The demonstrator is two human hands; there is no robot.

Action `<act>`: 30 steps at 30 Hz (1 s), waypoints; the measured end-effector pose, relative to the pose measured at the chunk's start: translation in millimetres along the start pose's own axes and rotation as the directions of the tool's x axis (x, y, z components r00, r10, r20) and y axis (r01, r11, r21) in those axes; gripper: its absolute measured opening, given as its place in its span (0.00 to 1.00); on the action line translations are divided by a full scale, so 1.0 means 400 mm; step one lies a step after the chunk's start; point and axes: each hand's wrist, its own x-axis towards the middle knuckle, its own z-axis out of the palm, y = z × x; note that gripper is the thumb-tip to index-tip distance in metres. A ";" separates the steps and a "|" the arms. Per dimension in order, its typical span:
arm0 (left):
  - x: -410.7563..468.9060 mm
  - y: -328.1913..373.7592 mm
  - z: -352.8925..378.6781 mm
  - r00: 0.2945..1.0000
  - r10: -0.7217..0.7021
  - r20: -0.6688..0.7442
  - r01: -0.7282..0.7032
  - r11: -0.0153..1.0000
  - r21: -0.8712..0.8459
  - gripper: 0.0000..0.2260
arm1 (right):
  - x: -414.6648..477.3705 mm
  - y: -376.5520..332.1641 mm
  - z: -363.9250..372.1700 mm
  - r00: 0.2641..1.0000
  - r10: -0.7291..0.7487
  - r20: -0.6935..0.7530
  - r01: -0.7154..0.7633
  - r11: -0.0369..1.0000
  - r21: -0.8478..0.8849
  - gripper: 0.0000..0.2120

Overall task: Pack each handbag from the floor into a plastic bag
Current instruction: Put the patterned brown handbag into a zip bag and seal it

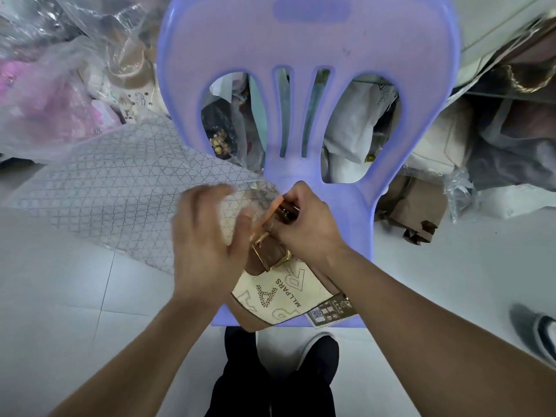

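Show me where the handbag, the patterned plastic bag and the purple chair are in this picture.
handbag (279, 299): head view, on its cream printed side panel.
patterned plastic bag (120, 188): head view, on its flat middle with the grid pattern.
purple chair (307, 34): head view, on the upper part of its backrest.

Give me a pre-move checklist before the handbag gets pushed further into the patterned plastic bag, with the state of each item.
1. Handbag supported: ok, it lies on the purple chair seat, not hanging free.
2. Right hand has a hold at the strap end by the gold buckle: ok.
3. Left hand has the patterned plastic bag by its mouth: cannot tell, the hand is blurred.
4. Bag mouth open wide enough: cannot tell, the hands hide it.
5. Hang tag tucked in: not ok, it sticks out over the seat's front edge.
6. Handbag inside the plastic: not ok, most of the body is outside.
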 end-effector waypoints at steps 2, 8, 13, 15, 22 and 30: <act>-0.032 -0.007 0.003 0.850 -0.493 -0.185 0.477 0.870 -0.126 0.25 | 0.002 0.007 0.002 1.000 -0.016 0.008 0.016 0.996 0.093 0.17; -0.071 -0.013 -0.002 -0.042 -0.989 0.143 0.916 -0.095 -0.389 0.45 | 0.009 0.019 -0.003 0.996 -0.084 0.042 0.072 0.969 0.238 0.24; -0.064 0.004 -0.017 0.378 -0.718 0.585 0.767 -0.111 -0.632 0.31 | 0.000 -0.001 -0.013 0.989 -0.136 -0.061 0.147 0.950 0.276 0.09; -0.041 -0.002 -0.019 0.442 -0.722 0.532 0.741 -0.041 -0.670 0.31 | 0.011 -0.011 -0.022 0.978 -0.174 -0.114 0.196 0.953 0.230 0.11; -0.016 0.036 -0.012 0.630 -0.691 0.354 0.737 0.387 -0.554 0.17 | 0.055 -0.003 -0.075 0.973 -0.214 -0.092 0.213 0.977 -0.024 0.09; -0.094 0.024 0.020 0.758 -0.618 0.208 0.610 0.559 -0.562 0.11 | 0.044 0.015 -0.155 0.983 -0.045 0.178 -0.005 0.963 0.268 0.21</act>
